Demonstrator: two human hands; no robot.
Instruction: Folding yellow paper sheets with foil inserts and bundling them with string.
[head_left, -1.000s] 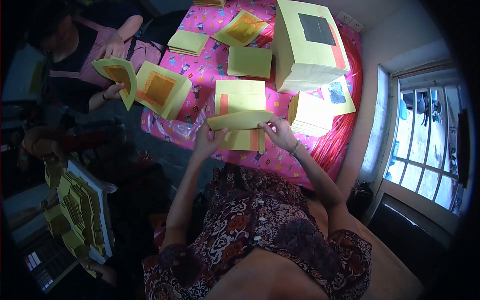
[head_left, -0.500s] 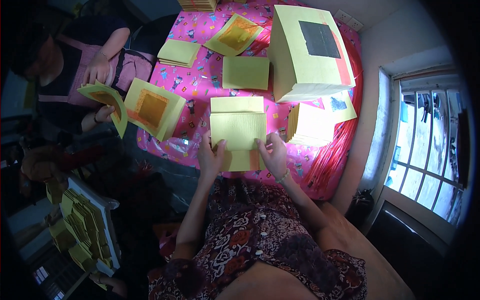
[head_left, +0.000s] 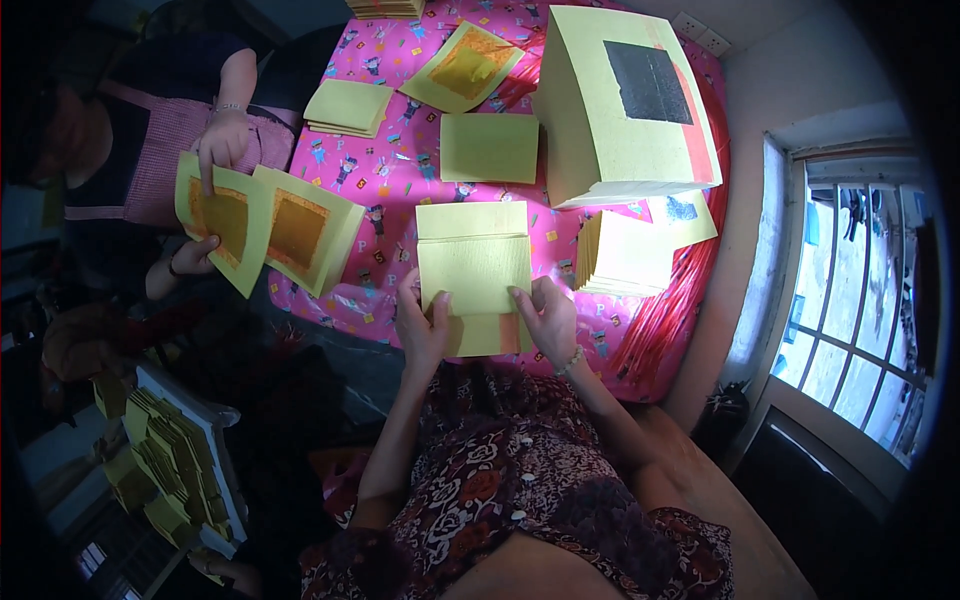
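Note:
Between my two hands is a yellow paper sheet point(head_left: 475, 270), with folded flaps showing at its far and near ends and an orange strip on the near flap. My left hand point(head_left: 424, 318) grips its left edge, thumb on top and fingers underneath. On the right edge, my right hand point(head_left: 549, 315) pinches it the same way. The paper is over the near edge of the pink table. Just beyond lies a flat yellow folded packet point(head_left: 489, 148). To the right of my right hand sits a fanned pile of folded yellow paper point(head_left: 630, 254).
A tall stack of yellow paper point(head_left: 575, 120) with a dark square on top stands at the back right. Red strands point(head_left: 668, 325) run along the right side of the pink tablecloth point(head_left: 385, 215). At left, a co-worker's hands point(head_left: 222, 140) handle yellow sheets point(head_left: 218, 225) with orange squares.
My hands keep their hold while the folded paper shifts slightly nearer to me. At left, the co-worker turns a sheet flatter and lays a finger on its orange square.

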